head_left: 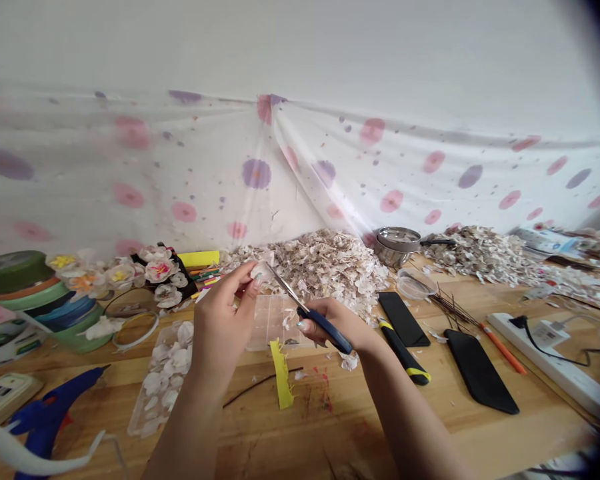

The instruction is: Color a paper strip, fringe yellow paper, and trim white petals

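My left hand [233, 303] pinches a small whitish petal-like piece [261, 267] between thumb and fingertips. Scissors [325, 328] with dark blue handles are in my right hand [335, 320], their blades pointing up and left at the piece. Below both hands lies a clear compartment box [267, 317]. Behind it rises a large heap of pale dried petals [330, 263]. A yellow strip [281, 377] and a thin dark stick lie on the wooden table [330, 433] nearer to me.
At left are a blue glue gun [55, 407], stacked tape rolls [75, 313], a tray of white petals [167, 367] and petal flowers [160, 270]. At right lie a yellow-black cutter [405, 353], two black phone-like slabs, an orange pen and a power strip [555, 360].
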A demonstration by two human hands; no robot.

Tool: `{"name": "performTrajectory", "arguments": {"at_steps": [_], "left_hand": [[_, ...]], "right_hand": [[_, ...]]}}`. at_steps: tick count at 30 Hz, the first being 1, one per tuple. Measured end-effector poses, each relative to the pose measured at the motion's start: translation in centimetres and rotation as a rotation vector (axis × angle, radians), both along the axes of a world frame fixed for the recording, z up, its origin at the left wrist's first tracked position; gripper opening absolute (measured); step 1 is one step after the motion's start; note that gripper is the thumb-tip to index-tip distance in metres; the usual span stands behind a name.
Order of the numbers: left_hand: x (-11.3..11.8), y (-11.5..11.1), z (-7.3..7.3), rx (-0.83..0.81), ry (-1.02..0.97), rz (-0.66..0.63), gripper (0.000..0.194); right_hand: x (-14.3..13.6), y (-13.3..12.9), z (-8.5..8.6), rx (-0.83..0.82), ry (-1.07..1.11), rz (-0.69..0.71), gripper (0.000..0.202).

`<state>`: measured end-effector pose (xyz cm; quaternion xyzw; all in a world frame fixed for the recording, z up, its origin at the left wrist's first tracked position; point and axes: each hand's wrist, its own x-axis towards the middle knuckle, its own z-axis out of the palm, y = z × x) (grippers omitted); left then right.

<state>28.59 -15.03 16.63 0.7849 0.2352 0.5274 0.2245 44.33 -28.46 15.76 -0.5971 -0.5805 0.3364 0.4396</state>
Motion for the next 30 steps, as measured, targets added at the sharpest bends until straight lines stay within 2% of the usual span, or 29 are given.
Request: {"name": "performTrajectory", "arguments": {"at_steps": [9,14,21,30], "left_hand": [[-0.2,0.3,0.2,0.012,0.026,-0.013,0.032],[-0.6,0.3,0.4,-0.004,0.063,-0.027,0.034],[-0.7,0.8,0.5,-0.019,0.108,-0.084,0.035],[-1.1,0.9,0.8,-0.004,0.209,-0.102,0.039]], "right_hand": [[0.9,-0.5,0.1,-0.020,0.147,0.099,0.045],[1.5,-0.7,0.1,-0.077,0.102,0.082,0.050],[2.2,-0.9,-0.3,-0.105,0.123,0.088,0.048],[2.8,-1.4,0.2,-0.186,0.092,0.067,0.047]]}}
